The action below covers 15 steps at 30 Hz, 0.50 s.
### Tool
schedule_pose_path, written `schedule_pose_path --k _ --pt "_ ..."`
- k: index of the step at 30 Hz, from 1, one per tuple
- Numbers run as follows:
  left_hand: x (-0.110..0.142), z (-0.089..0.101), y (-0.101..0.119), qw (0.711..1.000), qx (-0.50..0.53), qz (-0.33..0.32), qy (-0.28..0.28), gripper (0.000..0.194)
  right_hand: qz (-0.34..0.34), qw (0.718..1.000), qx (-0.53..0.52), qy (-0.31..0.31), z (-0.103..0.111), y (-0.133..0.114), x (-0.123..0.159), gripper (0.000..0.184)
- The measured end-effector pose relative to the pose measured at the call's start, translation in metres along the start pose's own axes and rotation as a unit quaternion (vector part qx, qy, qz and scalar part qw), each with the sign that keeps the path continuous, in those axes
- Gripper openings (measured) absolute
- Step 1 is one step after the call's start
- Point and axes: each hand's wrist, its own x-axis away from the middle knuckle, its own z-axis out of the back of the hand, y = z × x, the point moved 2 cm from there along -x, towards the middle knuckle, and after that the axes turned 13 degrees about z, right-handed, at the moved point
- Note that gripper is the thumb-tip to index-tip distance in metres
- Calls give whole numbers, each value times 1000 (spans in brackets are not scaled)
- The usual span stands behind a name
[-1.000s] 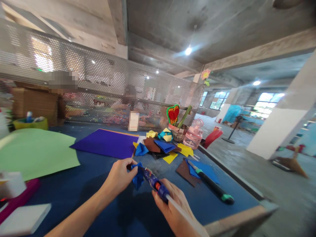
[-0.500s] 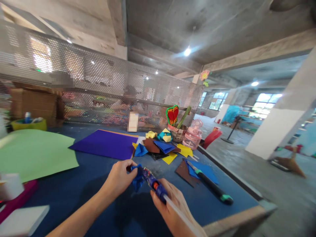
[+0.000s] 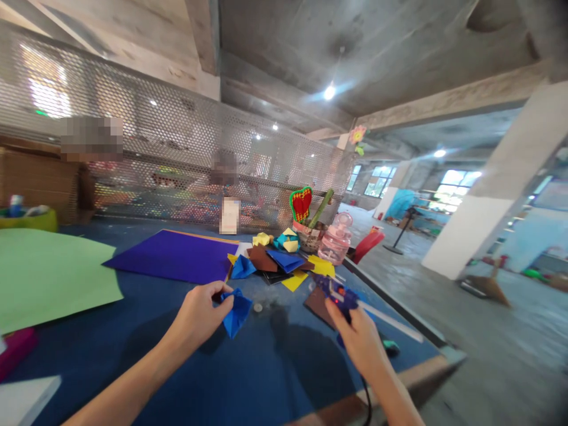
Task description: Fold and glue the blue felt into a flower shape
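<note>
A person's left hand (image 3: 202, 305), its arm stretched in from the near left, pinches a blue paper piece (image 3: 237, 313) between thumb and curled fingers just above a dark blue tabletop (image 3: 199, 384); the creased, pointed paper fans out to the right of the fingertips; the right hand (image 3: 366, 340), its arm rising from the near right, wraps closed around the handle of a purple glue gun (image 3: 348, 300), thumb along its side and nozzle tilted to the far left; a pale translucent glue stick (image 3: 390, 322) juts from its rear, and a black cord (image 3: 368, 402) drops below the grip; the blue piece lies well left of the right hand and apart from the nozzle; beneath the gun lies a flat brown sheet (image 3: 316, 305); farther off sits a heap of yellow, brown, black and blue paper scraps (image 3: 284, 263), a clear pink bottle (image 3: 335, 242) to its right; at left spread a smooth purple sheet (image 3: 177, 257) and a curling pale green sheet (image 3: 57, 278); a perforated screen (image 3: 177, 148) stands along the far edge.
</note>
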Motion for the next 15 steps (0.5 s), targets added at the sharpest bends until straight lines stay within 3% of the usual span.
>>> schedule_pose_path --k 3,6,10,15 --pt "-2 -2 -3 1000 8 -10 -1 28 -88 996 18 -17 5 38 -9 31" --pt "-4 -4 -7 1000 13 -15 -1 29 -136 989 21 -45 1 61 -13 30" --pt "-5 -5 -9 1000 13 -19 2 30 -159 984 36 -72 -6 66 -14 30" --pt "-5 -6 -10 1000 13 -27 -2 29 -135 986 58 -82 -12 57 -12 29"
